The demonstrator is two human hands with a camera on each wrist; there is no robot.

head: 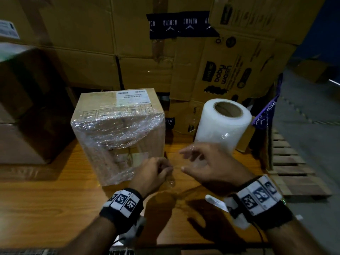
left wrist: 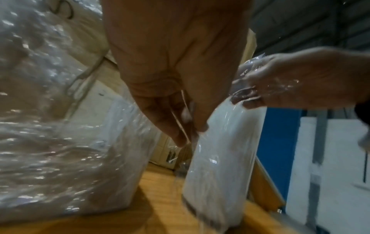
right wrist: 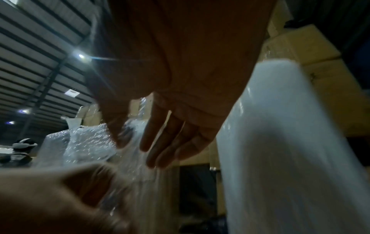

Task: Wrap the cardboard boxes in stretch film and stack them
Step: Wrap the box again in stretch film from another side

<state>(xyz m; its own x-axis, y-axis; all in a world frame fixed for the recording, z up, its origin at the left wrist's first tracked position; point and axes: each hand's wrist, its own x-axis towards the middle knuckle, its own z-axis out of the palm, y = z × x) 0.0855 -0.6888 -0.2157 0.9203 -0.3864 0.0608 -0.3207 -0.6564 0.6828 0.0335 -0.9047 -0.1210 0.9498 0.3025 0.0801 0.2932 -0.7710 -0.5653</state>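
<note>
Left hand (head: pixel 153 173) at near centre pinches a bunched strand of clear stretch film (head: pixel 170 178) just right of the film-wrapped brown cardboard box (head: pixel 117 133) standing on the wooden table (head: pixel 55 196). Right hand (head: pixel 206 162), fingers spread apart and draped in film, hovers before the upright white stretch-film roll (head: pixel 223 124), far right.

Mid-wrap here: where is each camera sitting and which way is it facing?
Head: on the head, facing forward and down at the wrapped box, film roll, both hands and banded wrists.
Left wrist: along the left hand toward the roll; right hand at right.
Right wrist: angled up past the right hand's fingers to the ceiling.
All three show box and roll.
</note>
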